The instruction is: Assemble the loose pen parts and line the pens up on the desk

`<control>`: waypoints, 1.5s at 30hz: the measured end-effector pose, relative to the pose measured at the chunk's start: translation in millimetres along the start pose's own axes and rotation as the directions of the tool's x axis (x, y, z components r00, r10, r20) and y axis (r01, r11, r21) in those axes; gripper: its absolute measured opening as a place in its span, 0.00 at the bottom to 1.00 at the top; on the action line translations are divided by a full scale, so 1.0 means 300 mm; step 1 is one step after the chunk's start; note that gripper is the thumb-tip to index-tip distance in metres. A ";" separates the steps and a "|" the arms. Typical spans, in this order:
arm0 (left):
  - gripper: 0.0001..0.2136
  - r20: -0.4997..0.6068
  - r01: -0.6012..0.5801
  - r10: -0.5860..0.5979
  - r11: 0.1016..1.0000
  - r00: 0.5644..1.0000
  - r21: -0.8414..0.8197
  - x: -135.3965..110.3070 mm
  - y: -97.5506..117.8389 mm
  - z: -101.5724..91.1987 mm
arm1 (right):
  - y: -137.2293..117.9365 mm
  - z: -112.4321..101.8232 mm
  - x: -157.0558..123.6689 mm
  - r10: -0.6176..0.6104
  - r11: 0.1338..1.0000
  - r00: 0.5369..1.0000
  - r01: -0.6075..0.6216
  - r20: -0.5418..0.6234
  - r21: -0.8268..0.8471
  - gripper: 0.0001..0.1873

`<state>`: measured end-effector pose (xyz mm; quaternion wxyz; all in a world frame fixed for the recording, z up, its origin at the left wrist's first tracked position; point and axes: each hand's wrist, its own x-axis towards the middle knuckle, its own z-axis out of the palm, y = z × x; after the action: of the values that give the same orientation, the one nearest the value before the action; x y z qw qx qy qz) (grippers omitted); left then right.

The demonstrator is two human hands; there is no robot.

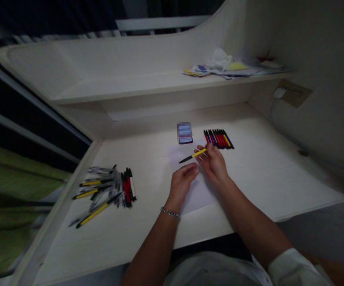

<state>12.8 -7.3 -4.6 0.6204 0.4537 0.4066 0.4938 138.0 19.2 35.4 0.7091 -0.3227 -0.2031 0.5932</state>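
Note:
A yellow pen with a black end (201, 151) is held slantwise between the thumb and fingers of my right hand (215, 163), over a sheet of white paper (200, 194). My left hand (182, 184), with a chain bracelet at the wrist, hovers just below the pen's black end; its fingers are stretched out and I see nothing in them. Beyond my right hand lies a neat row of red, blue and yellow pens (219, 139) with black caps. To the left are a loose pile of clear and yellow pens (100, 188) and several red and white pens (127, 186) side by side.
A phone (185, 133) with a lit screen lies behind the paper. The white desk (154, 238) has a raised shelf (115, 85) at the back, bearing papers and a crumpled white item (219, 59). On the right wall is a socket with a plug (280, 93); green cloth (4, 214) hangs at left.

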 end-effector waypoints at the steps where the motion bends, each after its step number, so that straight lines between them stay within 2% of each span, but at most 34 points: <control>1: 0.14 0.024 0.008 -0.012 0.992 1.000 0.128 0.001 -0.004 -0.012 | -0.025 -0.001 0.027 0.007 0.998 1.000 -0.007 0.011 0.058 0.16; 5: 0.07 0.142 -0.034 -0.051 0.840 0.989 0.541 0.009 0.007 -0.045 | -0.092 -0.036 0.115 0.084 0.980 0.995 -0.093 0.061 0.173 0.15; 9: 0.06 0.249 -0.115 -0.086 0.711 0.965 0.693 0.024 0.038 -0.052 | -0.086 -0.086 0.142 0.215 0.959 0.975 -0.223 0.063 0.176 0.24; 15: 0.07 0.229 -0.136 -0.026 0.735 0.973 0.664 0.025 0.027 -0.077 | -0.059 -0.107 0.161 0.240 0.948 0.971 -0.238 0.017 0.210 0.23; 27: 0.07 0.204 -0.162 0.024 0.704 0.979 0.691 0.012 0.012 -0.073 | -0.047 -0.105 0.170 0.237 0.933 0.971 -0.239 0.042 0.269 0.21; 35: 0.07 0.193 -0.162 0.035 0.702 0.981 0.694 0.007 0.011 -0.073 | -0.045 -0.102 0.169 0.244 0.941 0.970 -0.238 0.007 0.241 0.22; 41: 0.08 0.195 -0.152 0.017 0.694 0.981 0.703 0.005 0.017 -0.070 | -0.045 -0.097 0.168 0.256 0.945 0.966 -0.256 0.024 0.206 0.24; 45: 0.07 0.154 -0.148 0.051 0.671 0.987 0.726 0.014 0.020 -0.083 | -0.037 -0.097 0.182 0.265 0.954 0.964 -0.260 -0.013 0.150 0.23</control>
<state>-11.5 1.6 -5.6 0.3813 0.7151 0.5072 0.2934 177.1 65.0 17.2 0.6491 -0.3033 -0.1025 0.6900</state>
